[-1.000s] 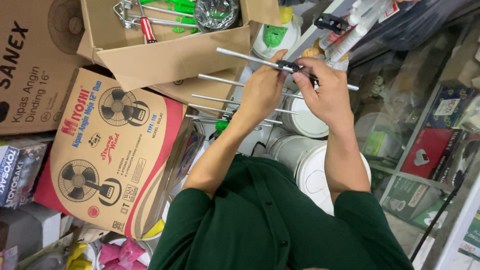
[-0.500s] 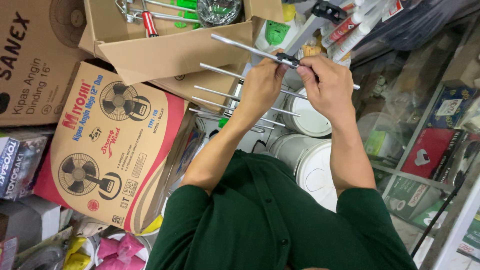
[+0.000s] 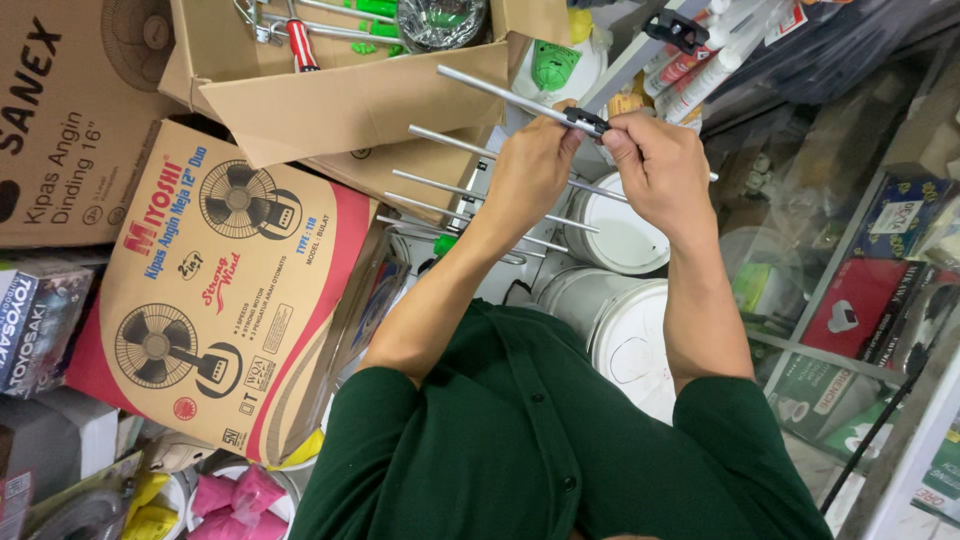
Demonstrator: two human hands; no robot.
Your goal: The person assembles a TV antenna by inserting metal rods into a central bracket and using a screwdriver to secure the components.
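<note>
left hand and right hand, grips closed on antenna rod

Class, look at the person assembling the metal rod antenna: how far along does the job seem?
Done: several silver cross rods already sit in a row along the antenna, below the hands. In hand: the left hand and right hand pinch the black clip on the top rod. Left: seating that rod; whether more parts wait in the open cardboard box cannot be told.
</note>
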